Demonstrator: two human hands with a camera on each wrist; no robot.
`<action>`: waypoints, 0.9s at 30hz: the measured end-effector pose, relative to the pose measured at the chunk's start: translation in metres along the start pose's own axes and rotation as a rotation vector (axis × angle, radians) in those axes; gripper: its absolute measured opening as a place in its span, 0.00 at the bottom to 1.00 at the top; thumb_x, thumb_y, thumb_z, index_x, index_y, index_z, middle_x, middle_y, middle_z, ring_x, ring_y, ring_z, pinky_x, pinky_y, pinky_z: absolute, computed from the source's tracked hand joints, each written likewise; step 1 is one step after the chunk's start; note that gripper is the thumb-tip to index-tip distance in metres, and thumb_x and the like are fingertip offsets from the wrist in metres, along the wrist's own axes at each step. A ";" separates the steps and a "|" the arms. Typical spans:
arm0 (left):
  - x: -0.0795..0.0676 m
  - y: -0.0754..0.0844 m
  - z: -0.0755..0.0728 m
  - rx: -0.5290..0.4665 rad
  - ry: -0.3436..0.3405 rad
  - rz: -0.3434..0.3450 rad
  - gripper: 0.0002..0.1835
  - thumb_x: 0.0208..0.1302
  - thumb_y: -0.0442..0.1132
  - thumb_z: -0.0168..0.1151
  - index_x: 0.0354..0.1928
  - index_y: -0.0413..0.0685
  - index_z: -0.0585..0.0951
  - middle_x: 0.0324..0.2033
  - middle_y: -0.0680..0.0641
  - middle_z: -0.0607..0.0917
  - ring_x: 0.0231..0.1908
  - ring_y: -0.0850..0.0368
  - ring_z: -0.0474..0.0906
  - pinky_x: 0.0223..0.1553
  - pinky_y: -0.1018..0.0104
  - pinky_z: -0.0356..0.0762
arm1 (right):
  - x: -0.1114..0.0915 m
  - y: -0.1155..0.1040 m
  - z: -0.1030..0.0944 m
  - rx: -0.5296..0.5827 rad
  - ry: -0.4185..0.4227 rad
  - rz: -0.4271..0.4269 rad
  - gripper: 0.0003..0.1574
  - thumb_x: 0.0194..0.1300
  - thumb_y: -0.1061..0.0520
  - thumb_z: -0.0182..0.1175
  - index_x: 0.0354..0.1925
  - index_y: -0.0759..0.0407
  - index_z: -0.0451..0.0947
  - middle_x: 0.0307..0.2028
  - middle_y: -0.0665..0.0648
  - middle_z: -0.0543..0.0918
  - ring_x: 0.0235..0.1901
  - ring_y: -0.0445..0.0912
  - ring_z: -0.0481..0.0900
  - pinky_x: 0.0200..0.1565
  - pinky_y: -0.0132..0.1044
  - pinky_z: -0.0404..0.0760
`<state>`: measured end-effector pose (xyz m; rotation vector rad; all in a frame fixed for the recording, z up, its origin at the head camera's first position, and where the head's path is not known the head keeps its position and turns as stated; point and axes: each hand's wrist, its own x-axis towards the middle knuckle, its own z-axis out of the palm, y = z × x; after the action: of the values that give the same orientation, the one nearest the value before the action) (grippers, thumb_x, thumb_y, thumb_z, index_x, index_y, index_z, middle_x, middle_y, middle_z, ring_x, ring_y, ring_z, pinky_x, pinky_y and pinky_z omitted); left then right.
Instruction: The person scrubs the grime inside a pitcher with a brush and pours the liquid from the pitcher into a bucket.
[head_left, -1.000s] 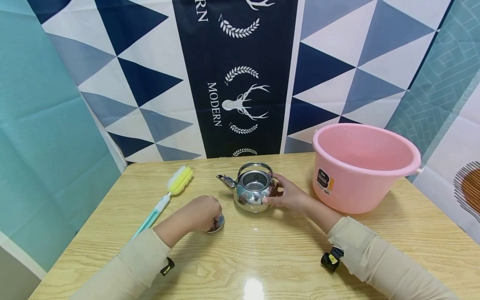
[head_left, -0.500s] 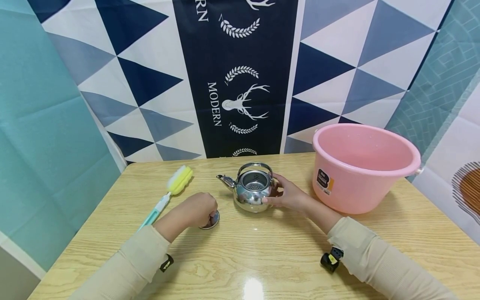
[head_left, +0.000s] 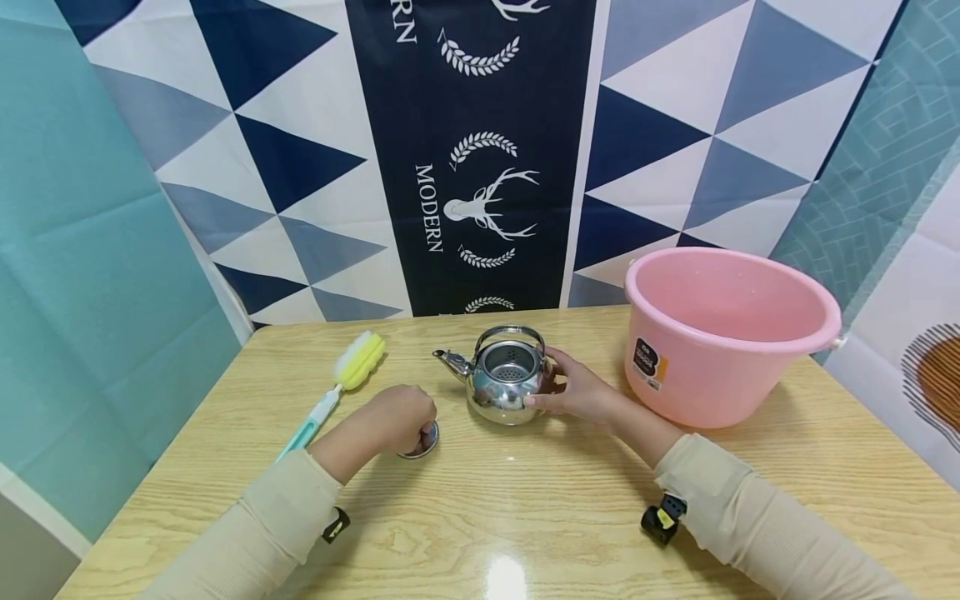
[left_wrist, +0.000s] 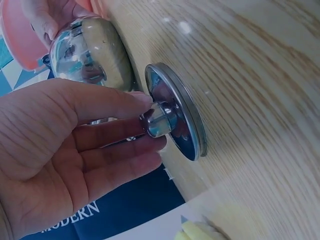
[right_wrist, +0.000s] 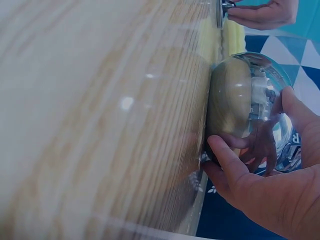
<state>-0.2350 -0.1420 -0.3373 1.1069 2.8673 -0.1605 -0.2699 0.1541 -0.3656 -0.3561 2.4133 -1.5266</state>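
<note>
My left hand [head_left: 396,417] pinches the knob [left_wrist: 159,120] of a round, shiny metal lid [left_wrist: 191,122] between thumb and fingers. The lid lies at the tabletop, knob up, left of and nearer than the teapot [head_left: 501,398]. This small stainless steel teapot stands upright and uncovered, its perforated strainer [head_left: 510,367] showing in the mouth. Its spout points left and the hoop handle [head_left: 510,330] is raised. On the right side, my right hand [head_left: 573,387] holds the pot's rounded body, thumb and fingers spread about it in the right wrist view [right_wrist: 265,185]. Some fingers are hidden behind the pot.
A large pink bucket [head_left: 731,337] stands at the right, close behind my right forearm. To the left lies a sponge brush [head_left: 360,360] with a yellow and white head; my left sleeve covers part of its teal handle. Patterned cloth hangs behind the wooden table [head_left: 480,508].
My left hand and the lid shifted slightly left and away from me, then stayed nearly still over the last half second. The right hand and teapot have not visibly moved.
</note>
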 end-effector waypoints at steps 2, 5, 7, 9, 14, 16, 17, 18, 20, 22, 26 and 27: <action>0.001 0.000 0.000 0.001 -0.003 -0.003 0.24 0.54 0.24 0.61 0.16 0.54 0.60 0.16 0.55 0.58 0.21 0.61 0.52 0.24 0.67 0.52 | 0.000 0.000 0.000 -0.002 -0.004 0.000 0.63 0.55 0.52 0.74 0.76 0.57 0.45 0.68 0.74 0.59 0.60 0.64 0.69 0.58 0.52 0.75; 0.002 0.001 -0.001 -0.008 0.020 0.012 0.20 0.55 0.23 0.61 0.16 0.52 0.67 0.16 0.54 0.63 0.21 0.61 0.55 0.24 0.67 0.53 | 0.000 0.001 0.001 -0.006 -0.001 -0.001 0.63 0.55 0.52 0.74 0.76 0.57 0.46 0.68 0.74 0.60 0.60 0.64 0.69 0.57 0.51 0.76; 0.003 0.002 -0.002 -0.010 0.052 0.032 0.14 0.55 0.24 0.63 0.19 0.50 0.76 0.18 0.54 0.72 0.21 0.62 0.64 0.23 0.70 0.62 | 0.000 0.001 0.001 -0.012 -0.001 -0.010 0.63 0.55 0.51 0.74 0.76 0.58 0.46 0.67 0.75 0.60 0.60 0.65 0.69 0.58 0.52 0.75; 0.002 0.004 -0.004 -0.013 0.089 0.053 0.08 0.55 0.26 0.65 0.26 0.47 0.84 0.24 0.52 0.81 0.26 0.60 0.75 0.26 0.69 0.74 | 0.001 0.001 0.001 -0.011 0.002 -0.010 0.63 0.55 0.52 0.74 0.76 0.58 0.46 0.67 0.75 0.60 0.60 0.65 0.70 0.59 0.53 0.74; 0.003 0.009 -0.008 -0.002 0.160 0.091 0.08 0.56 0.30 0.68 0.39 0.45 0.87 0.35 0.48 0.85 0.37 0.53 0.83 0.36 0.62 0.83 | 0.000 0.000 0.002 -0.005 0.000 -0.021 0.62 0.56 0.53 0.74 0.76 0.59 0.45 0.67 0.76 0.59 0.60 0.66 0.69 0.59 0.54 0.73; 0.004 0.010 -0.009 0.002 0.184 0.100 0.08 0.56 0.31 0.69 0.39 0.46 0.86 0.35 0.48 0.85 0.37 0.52 0.83 0.35 0.62 0.83 | 0.000 0.000 0.002 -0.004 0.002 -0.024 0.62 0.56 0.54 0.73 0.76 0.59 0.45 0.67 0.76 0.59 0.60 0.66 0.69 0.59 0.54 0.74; 0.004 0.011 -0.009 0.003 0.196 0.105 0.09 0.55 0.31 0.69 0.39 0.46 0.86 0.35 0.48 0.84 0.37 0.52 0.83 0.35 0.62 0.83 | 0.000 0.000 0.002 -0.003 0.002 -0.026 0.62 0.56 0.54 0.73 0.76 0.59 0.45 0.67 0.76 0.59 0.60 0.66 0.69 0.59 0.54 0.74; 0.005 0.012 -0.009 0.003 0.210 0.111 0.09 0.55 0.31 0.70 0.39 0.46 0.86 0.35 0.48 0.84 0.37 0.52 0.83 0.35 0.62 0.83 | 0.000 0.000 0.002 -0.002 0.003 -0.027 0.62 0.56 0.54 0.73 0.76 0.59 0.45 0.67 0.76 0.59 0.60 0.66 0.69 0.59 0.54 0.74; 0.005 0.014 -0.010 -0.004 0.238 0.129 0.10 0.54 0.31 0.70 0.39 0.45 0.86 0.35 0.48 0.83 0.37 0.52 0.82 0.34 0.63 0.83 | 0.000 0.000 0.002 0.003 0.003 -0.030 0.62 0.57 0.54 0.73 0.76 0.59 0.45 0.67 0.76 0.60 0.60 0.66 0.69 0.58 0.53 0.74; 0.006 0.015 -0.010 -0.001 0.264 0.151 0.10 0.54 0.30 0.71 0.39 0.45 0.86 0.35 0.48 0.83 0.37 0.53 0.82 0.35 0.64 0.82 | 0.000 0.000 0.002 0.006 0.005 -0.031 0.62 0.56 0.54 0.73 0.76 0.59 0.45 0.67 0.76 0.60 0.60 0.66 0.70 0.59 0.53 0.74; 0.006 0.019 -0.012 0.008 0.317 0.188 0.08 0.54 0.30 0.70 0.38 0.44 0.86 0.35 0.49 0.82 0.38 0.54 0.80 0.36 0.66 0.82 | 0.001 0.002 0.002 0.005 0.005 -0.031 0.62 0.56 0.54 0.73 0.76 0.59 0.45 0.67 0.76 0.60 0.60 0.66 0.70 0.61 0.55 0.71; 0.006 0.020 -0.012 0.011 0.331 0.194 0.08 0.54 0.30 0.70 0.38 0.44 0.86 0.36 0.49 0.81 0.39 0.54 0.79 0.37 0.66 0.81 | 0.001 0.003 0.002 0.005 0.004 -0.031 0.62 0.56 0.54 0.73 0.76 0.59 0.45 0.67 0.76 0.60 0.60 0.66 0.70 0.61 0.55 0.71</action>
<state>-0.2267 -0.1219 -0.3274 1.5363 3.0096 0.0206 -0.2704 0.1531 -0.3690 -0.3916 2.4178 -1.5479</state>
